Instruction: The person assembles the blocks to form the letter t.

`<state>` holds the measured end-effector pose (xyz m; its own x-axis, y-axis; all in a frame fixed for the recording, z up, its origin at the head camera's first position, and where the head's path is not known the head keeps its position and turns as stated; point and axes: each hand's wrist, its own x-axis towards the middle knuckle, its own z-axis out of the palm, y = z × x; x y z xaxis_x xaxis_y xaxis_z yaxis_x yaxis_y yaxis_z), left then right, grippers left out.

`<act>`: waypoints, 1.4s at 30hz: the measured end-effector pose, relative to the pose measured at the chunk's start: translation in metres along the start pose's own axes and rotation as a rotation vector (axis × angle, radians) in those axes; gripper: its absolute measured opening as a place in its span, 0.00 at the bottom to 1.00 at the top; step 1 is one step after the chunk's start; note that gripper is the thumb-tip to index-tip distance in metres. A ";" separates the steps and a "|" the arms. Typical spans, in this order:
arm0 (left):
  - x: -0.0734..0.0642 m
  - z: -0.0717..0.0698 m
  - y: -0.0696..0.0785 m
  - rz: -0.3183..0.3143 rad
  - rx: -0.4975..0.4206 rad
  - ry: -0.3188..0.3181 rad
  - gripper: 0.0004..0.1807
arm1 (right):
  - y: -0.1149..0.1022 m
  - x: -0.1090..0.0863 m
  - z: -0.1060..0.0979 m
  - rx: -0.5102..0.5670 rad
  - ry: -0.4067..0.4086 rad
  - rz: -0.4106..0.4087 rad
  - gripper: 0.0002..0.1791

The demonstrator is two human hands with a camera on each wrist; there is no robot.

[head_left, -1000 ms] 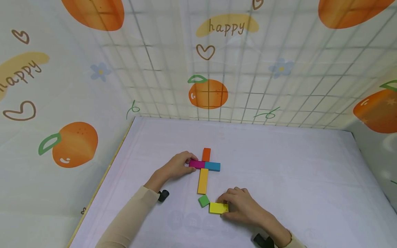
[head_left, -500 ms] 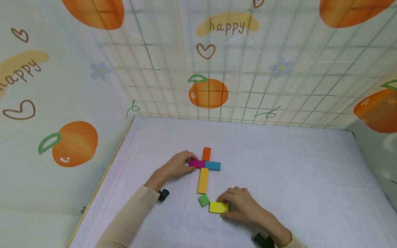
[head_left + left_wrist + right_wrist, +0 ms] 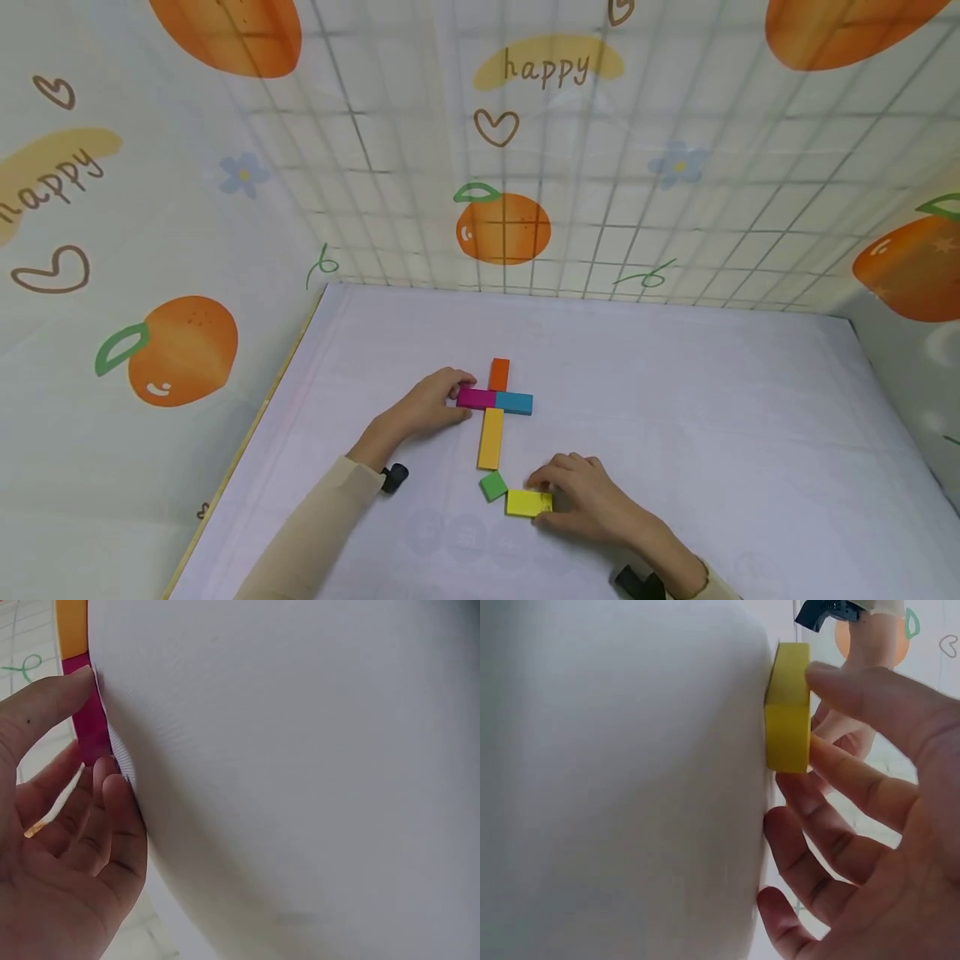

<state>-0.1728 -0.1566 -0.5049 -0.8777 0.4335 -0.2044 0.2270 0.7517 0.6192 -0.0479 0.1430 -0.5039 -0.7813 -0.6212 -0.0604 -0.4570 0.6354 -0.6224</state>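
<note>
In the head view, my left hand [image 3: 427, 406] is loosely spread round the left end of a magenta block [image 3: 476, 398], thumb in front and fingers behind, with slight gaps visible. A blue block [image 3: 514, 403] adjoins that block's right end. An orange block [image 3: 498, 374] stands out behind the pair, and an amber block [image 3: 491, 438] runs toward the front. My right hand [image 3: 588, 498] grips the right end of a bright yellow block [image 3: 525, 503] between thumb and fingers. At that block's far left corner lies a tilted green square block [image 3: 493, 486].
All the blocks lie flat on a white-covered table [image 3: 675, 400]. A patterned curtain [image 3: 420, 208] over a wire grid rises behind it. Black wrist camera mounts [image 3: 394, 478] are strapped to both forearms.
My left thumb and forefinger have eased slightly away from the magenta block. The blocks and the right hand keep their places; the head view shifts a little.
</note>
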 end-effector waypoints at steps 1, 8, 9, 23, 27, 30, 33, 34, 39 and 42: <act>-0.001 0.000 0.000 -0.008 0.004 0.001 0.30 | 0.001 0.000 0.000 0.013 0.007 0.000 0.21; -0.016 -0.004 0.006 -0.050 0.023 0.027 0.32 | 0.009 -0.004 -0.001 0.092 0.055 -0.005 0.20; -0.019 -0.004 0.007 -0.051 0.022 0.032 0.32 | 0.010 -0.004 -0.001 0.099 0.063 -0.005 0.20; -0.058 -0.004 0.029 -0.013 -0.055 0.099 0.28 | 0.018 -0.012 -0.014 0.170 0.251 0.018 0.16; -0.069 -0.002 0.035 0.021 -0.065 0.108 0.27 | 0.021 -0.015 -0.017 0.181 0.299 0.000 0.16; -0.077 0.000 0.041 0.043 -0.083 0.115 0.26 | 0.022 -0.017 -0.019 0.190 0.325 0.007 0.16; -0.085 0.003 0.047 0.057 -0.102 0.118 0.25 | 0.023 -0.020 -0.019 0.204 0.347 0.012 0.16; -0.087 0.004 0.048 0.059 -0.109 0.119 0.25 | 0.023 -0.021 -0.020 0.208 0.353 0.014 0.16; -0.095 0.011 0.053 0.047 -0.126 0.122 0.24 | 0.024 -0.023 -0.019 0.222 0.366 0.011 0.16; -0.097 0.015 0.052 0.049 -0.136 0.120 0.24 | 0.024 -0.023 -0.019 0.224 0.374 0.007 0.16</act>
<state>-0.0700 -0.1520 -0.4639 -0.9127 0.3998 -0.0845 0.2192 0.6534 0.7246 -0.0491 0.1813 -0.5032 -0.9031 -0.3819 0.1964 -0.3800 0.4979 -0.7795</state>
